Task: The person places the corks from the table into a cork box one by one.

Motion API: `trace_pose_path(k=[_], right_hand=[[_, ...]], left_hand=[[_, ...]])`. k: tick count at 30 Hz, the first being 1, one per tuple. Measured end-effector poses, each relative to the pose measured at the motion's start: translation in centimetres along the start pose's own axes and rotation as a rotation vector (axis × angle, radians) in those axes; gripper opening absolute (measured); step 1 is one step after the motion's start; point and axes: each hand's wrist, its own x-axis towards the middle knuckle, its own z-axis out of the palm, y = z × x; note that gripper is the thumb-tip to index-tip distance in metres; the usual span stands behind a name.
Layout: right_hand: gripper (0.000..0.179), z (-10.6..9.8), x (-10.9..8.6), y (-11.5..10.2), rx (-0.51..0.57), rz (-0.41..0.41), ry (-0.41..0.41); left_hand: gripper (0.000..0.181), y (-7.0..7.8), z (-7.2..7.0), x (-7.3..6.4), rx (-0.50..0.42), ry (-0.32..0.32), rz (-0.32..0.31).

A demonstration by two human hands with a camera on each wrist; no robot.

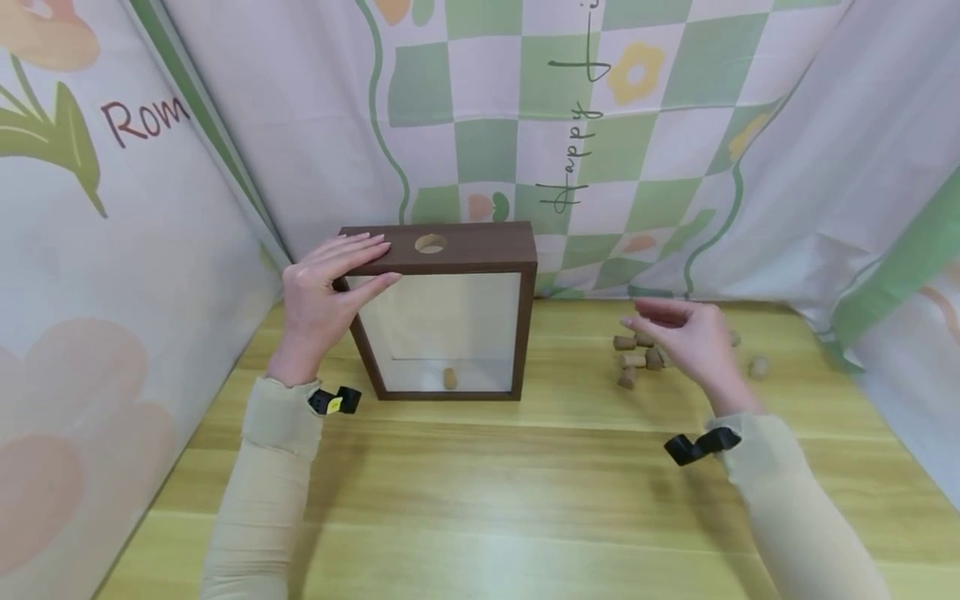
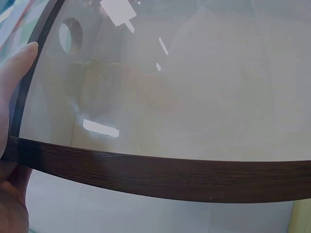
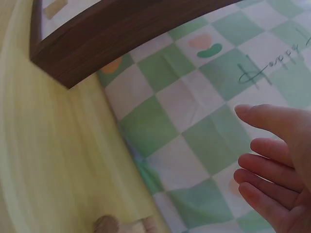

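Observation:
A dark wooden shadow box [image 1: 480, 246] with a clear front stands upright on the table, a round hole in its top edge. Inside, one cork [image 1: 450, 378] rests at the bottom. My left hand [image 1: 318, 287] grips the box's upper left corner, fingers over the top and thumb at the front edge. To the right, my right hand [image 1: 690, 342] hovers over several loose corks [image 1: 633, 361], partly hiding some. In the right wrist view, this hand's fingers [image 3: 267, 179] are loosely bent with nothing between them and the thumb.
The wooden-topped table [image 1: 480, 492] stretches out in front of the box. Behind it hangs a green and white checked curtain [image 1: 487, 150]. A pale printed cloth [image 1: 135, 333] stands along the left side. One cork [image 1: 758, 367] lies apart, right of my right hand.

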Motion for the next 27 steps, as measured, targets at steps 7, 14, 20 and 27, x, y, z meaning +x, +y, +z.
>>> trace_pose_path(k=[7,14,20,27], right_hand=[[0.058,0.4,-0.9,3.1,0.007,0.009,-0.041],[0.059,1.1,-1.5,5.1,-0.058,0.013,-0.095],[0.053,1.8,-1.7,6.2,-0.087,-0.022,-0.077],[0.038,2.4,-1.8,7.4,-0.089,-0.080,-0.073]], left_hand=[[0.037,0.0,0.0,0.1,0.006,-0.008,0.012],[0.037,-0.1,0.0,0.1,0.017,-0.008,0.026],[0.038,-0.1,0.0,0.0,0.009,-0.003,0.006],[0.038,0.0,0.0,0.0,-0.006,-0.001,-0.004]])
